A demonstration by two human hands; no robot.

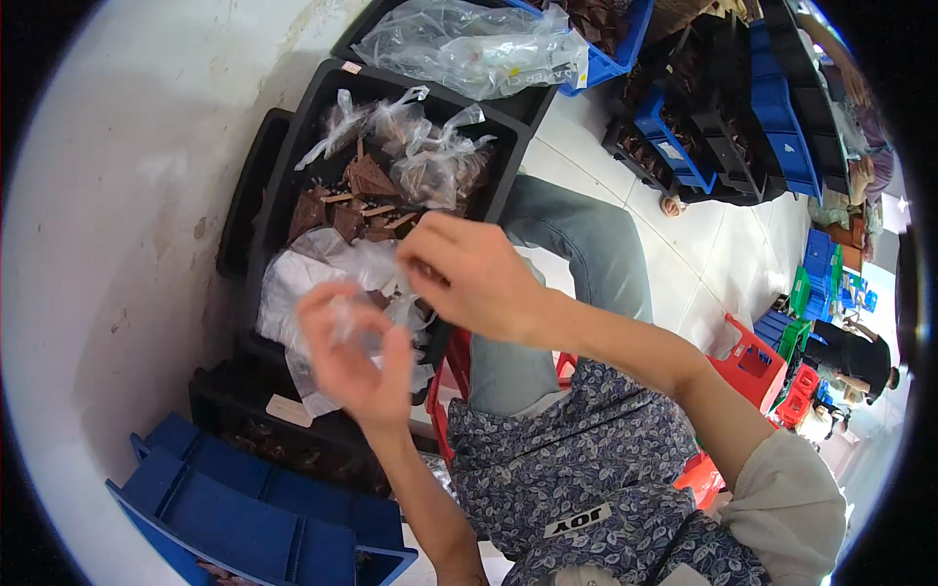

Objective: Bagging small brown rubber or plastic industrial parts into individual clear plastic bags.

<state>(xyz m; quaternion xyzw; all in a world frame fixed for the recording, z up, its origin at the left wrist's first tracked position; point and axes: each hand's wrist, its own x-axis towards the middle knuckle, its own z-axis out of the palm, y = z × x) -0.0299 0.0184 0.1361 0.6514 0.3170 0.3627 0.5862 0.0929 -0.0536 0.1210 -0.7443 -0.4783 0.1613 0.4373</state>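
Note:
My left hand is blurred by motion over the near part of a black crate, its thumb and fingers apart. To its right, my right hand has its fingers curled closed; whatever they hold is hidden. Crumpled clear plastic bags lie under and beside both hands. Farther in, the crate holds brown triangular pieces with flat wooden sticks. Several knotted clear bags with brown contents sit at its far side.
A large clear plastic bag lies beyond the crate. Blue crates stand at the lower left by a white wall. Stacked black and blue crates are at the upper right. A red plastic stool and other people are farther right.

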